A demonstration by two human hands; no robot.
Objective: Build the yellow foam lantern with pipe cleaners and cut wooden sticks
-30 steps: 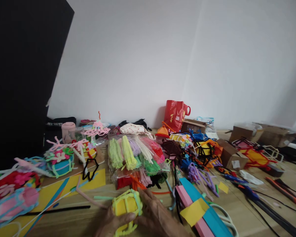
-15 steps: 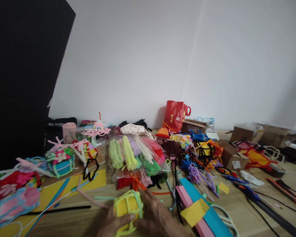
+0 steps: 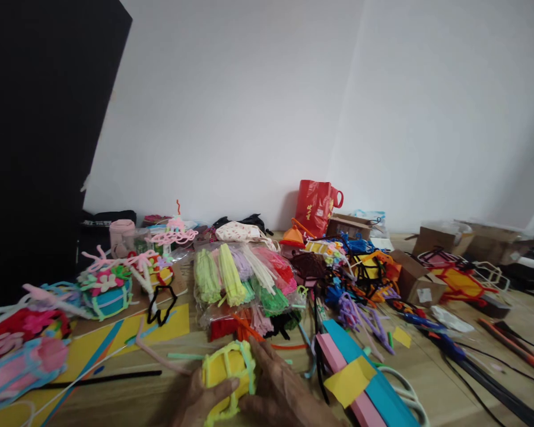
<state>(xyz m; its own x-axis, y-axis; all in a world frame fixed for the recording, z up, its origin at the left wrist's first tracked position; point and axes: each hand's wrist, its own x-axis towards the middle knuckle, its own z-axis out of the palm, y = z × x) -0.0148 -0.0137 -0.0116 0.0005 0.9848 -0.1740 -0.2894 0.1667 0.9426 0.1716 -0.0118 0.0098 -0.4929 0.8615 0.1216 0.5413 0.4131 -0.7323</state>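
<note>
A small yellow pipe-cleaner basket (image 3: pixel 228 369), with pale yellow ribs over yellow sheet and a mint green strip at its right, is between my hands at the bottom of the view. My left hand (image 3: pixel 196 397) wraps its left side, the thumb lying across its front. My right hand (image 3: pixel 280 385) presses on the basket's right side, fingers pointing forward and thumb near its lower edge. The basket's underside and some left fingertips are hidden. Just left of it lie a mint green stem (image 3: pixel 184 356) and a pink stem (image 3: pixel 158 354).
Bagged bundles of pipe cleaners (image 3: pixel 244 276) lie straight ahead. Finished fuzzy pieces (image 3: pixel 109 296) crowd the left. At right are blue and pink sheets (image 3: pixel 369 391), a yellow scrap (image 3: pixel 349 381), purple stems (image 3: pixel 360 314) and a cardboard box (image 3: pixel 418 281). Behind stands a red bag (image 3: pixel 314 207).
The left thumb has shifted slightly up on the basket. Both hands keep about the same hold, and the whole view has moved a little.
</note>
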